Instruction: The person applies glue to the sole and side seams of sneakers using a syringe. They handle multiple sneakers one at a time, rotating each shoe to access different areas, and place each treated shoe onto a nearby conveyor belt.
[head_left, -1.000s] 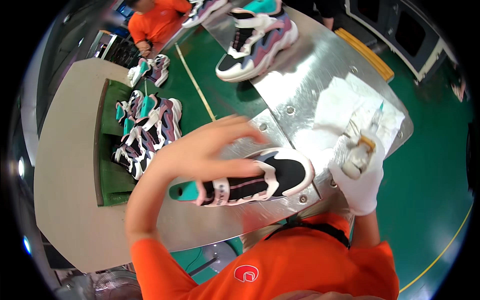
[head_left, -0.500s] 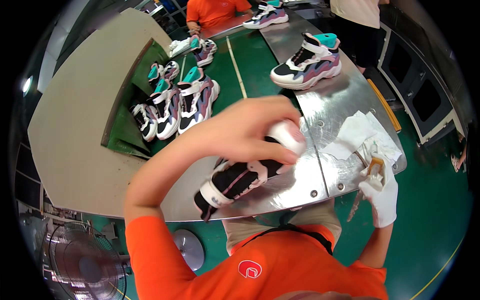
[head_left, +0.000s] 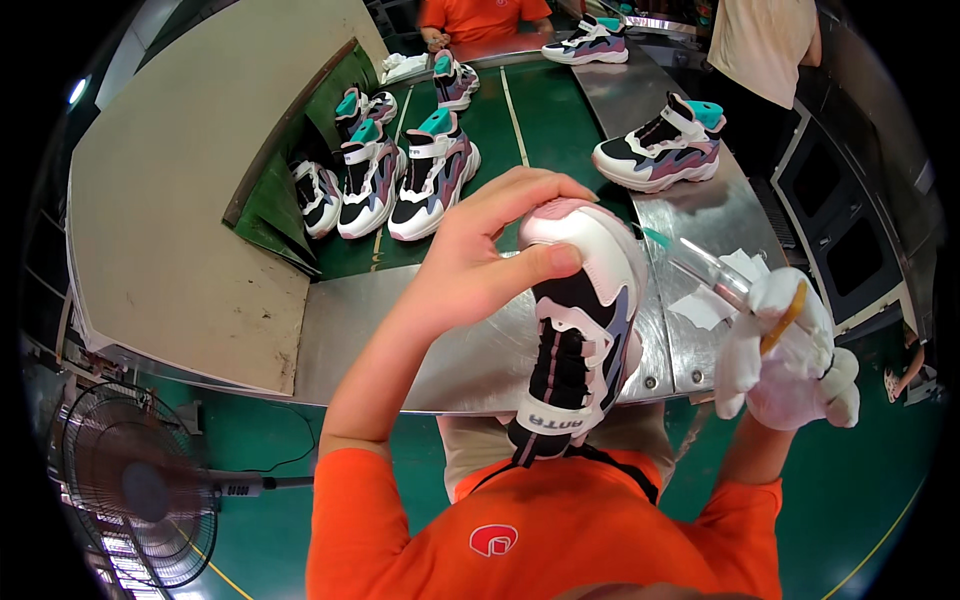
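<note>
1. White-toed and purple-panelled, a chunky sneaker is gripped at its toe by the bare left hand, fingers curled over the top and thumb pressed across the front; the heel points back toward the orange shirt.
2. Just right of those fingers, the white-gloved right hand is closed around a clear syringe with a teal tip, held alongside an orange-handled tool; the tip is aimed at the shoe's side and stands just short of it.
3. Beneath both hands a steel bench is seen, with white paper scraps lying near the gloved fingers.
4. Beyond the left fingertips, finished sneakers are lined up on a green conveyor, one more is parked on the steel to the right, and other workers are seen at the far end.
5. Risk is judged to lie in the one-ended grip: the shoe could be twisted or dropped if the thumb slips, and fluid could be smeared onto the upper if the syringe tip is jolted.
</note>
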